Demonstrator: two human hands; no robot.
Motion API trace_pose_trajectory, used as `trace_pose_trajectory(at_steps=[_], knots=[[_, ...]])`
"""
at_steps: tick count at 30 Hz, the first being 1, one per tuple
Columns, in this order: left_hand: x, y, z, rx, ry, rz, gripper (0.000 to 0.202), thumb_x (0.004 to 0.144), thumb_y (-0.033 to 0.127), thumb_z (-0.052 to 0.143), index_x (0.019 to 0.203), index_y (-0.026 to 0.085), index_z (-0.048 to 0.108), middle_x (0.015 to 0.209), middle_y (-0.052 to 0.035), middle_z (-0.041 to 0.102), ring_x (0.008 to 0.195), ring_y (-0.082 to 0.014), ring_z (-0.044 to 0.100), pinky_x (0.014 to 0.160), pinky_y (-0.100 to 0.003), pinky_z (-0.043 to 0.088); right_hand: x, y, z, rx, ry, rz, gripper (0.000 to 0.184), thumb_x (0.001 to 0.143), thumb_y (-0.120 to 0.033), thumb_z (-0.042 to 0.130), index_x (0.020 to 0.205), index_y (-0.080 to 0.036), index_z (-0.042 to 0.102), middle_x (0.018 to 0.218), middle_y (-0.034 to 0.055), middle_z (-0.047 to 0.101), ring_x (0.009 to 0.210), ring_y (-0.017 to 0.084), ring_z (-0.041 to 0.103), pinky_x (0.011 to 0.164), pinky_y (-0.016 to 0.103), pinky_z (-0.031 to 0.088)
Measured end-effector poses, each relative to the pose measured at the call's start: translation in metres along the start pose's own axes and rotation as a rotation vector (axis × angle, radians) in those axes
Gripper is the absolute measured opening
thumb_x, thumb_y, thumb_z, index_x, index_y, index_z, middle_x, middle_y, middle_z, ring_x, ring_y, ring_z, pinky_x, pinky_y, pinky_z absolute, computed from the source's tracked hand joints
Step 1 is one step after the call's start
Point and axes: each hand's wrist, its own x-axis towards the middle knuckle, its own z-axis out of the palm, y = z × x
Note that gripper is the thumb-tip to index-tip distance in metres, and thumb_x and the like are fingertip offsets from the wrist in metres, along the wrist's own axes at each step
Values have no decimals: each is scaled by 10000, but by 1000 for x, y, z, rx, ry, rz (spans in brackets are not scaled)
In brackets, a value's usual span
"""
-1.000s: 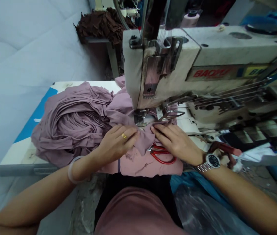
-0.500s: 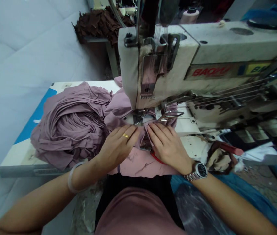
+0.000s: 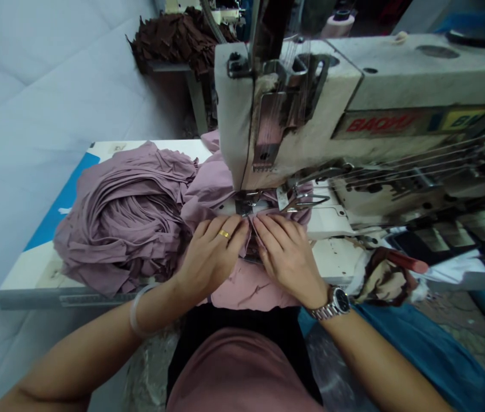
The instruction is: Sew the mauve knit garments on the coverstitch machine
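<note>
At frame centre, the left hand [image 3: 212, 252] and right hand [image 3: 289, 257] each had a closed grip on mauve fabric [image 3: 208, 186] below the sewing machine [image 3: 306, 143]. A mauve stack [image 3: 126, 214] lay on the white table [image 3: 22, 274]; a pale wall [image 3: 54, 80] filled the upper left.

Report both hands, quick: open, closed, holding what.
Left hand: palm down on the mauve fabric; whether it grips cannot be told.
Right hand: palm down on the same fabric; grip cannot be told either.

left hand [image 3: 212, 252] + right hand [image 3: 289, 254] | on mauve fabric [image 3: 209, 180] | near sewing machine [image 3: 306, 129]
</note>
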Motion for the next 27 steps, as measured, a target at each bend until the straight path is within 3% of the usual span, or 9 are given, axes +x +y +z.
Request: trace_pose_trajectory(at_steps=[4, 8, 15, 27], knots=[[0, -2, 0, -28, 18, 17, 388, 923, 131, 460, 1289, 59, 567, 1269, -141, 608, 1129, -265, 550, 907, -393, 476, 1, -1, -5, 8, -26, 14, 438, 919, -183, 502, 1340, -63, 520, 1331, 138, 586, 1183, 293, 488, 966, 470, 434], [1, -5, 0, -19, -8, 9, 403, 917, 140, 477, 1307, 83, 560, 1280, -132, 606, 1125, -268, 554, 883, -404, 487, 2, -2, -7, 45, -11, 47, 416, 928, -184, 501, 1325, -64, 534, 1329, 127, 588, 1190, 281, 480, 991, 455, 425], [2, -7, 2, -39, 10, 32, 393, 928, 141, 438, 1296, 88, 566, 1272, -145, 610, 1130, -256, 564, 909, -391, 481, 8, -5, -8, -88, -102, -1, 418, 943, -222, 487, 1329, -72, 543, 1371, 134, 553, 1201, 302, 474, 964, 456, 419], [5, -10, 3, -35, -16, 27, 404, 922, 127, 460, 1314, 89, 548, 1294, -142, 593, 1142, -267, 550, 893, -399, 481, 8, -2, -4, -56, -72, -31, 397, 935, -157, 496, 1319, -72, 548, 1352, 124, 574, 1202, 279, 479, 981, 437, 428]])
